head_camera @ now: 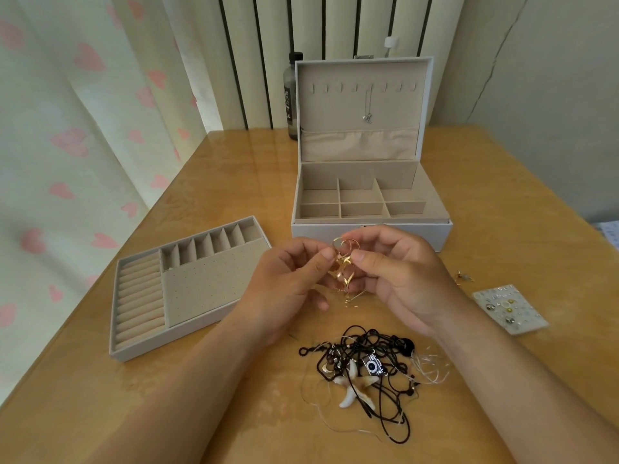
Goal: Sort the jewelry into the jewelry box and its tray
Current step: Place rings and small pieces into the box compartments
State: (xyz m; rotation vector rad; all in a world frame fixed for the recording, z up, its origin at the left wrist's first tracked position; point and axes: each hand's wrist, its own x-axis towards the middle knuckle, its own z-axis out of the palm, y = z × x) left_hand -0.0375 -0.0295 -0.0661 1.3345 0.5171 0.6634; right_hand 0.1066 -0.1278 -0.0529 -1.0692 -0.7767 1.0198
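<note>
Early days: one silver necklace (367, 108) hangs in the jewelry box (335, 231) lid, while its compartments and the tray (160, 343) look bare. Your left hand (288, 279) and right hand (398, 279) both pinch the gold earrings (341, 266) just in front of the box. Still unsorted: the black cord tangle (361, 363) and the stud card (510, 308). There's a wooden table (234, 182), a heart-print curtain (67, 128) and a bottle (290, 95) behind the box.

The dark plastic bottle (290, 92) stands half hidden behind the raised lid of the white jewelry box (428, 95), and its label is unreadable. A white-capped thing (392, 43) shows only its top above that lid. The fingers of the left hand (284, 286) and the right hand (398, 272) cover part of the gold spiral-ribbon jewelry (343, 266). The clear card of small earrings (510, 308) is blurred. A pale blue-patterned item (610, 233) is cut off at the right edge.
</note>
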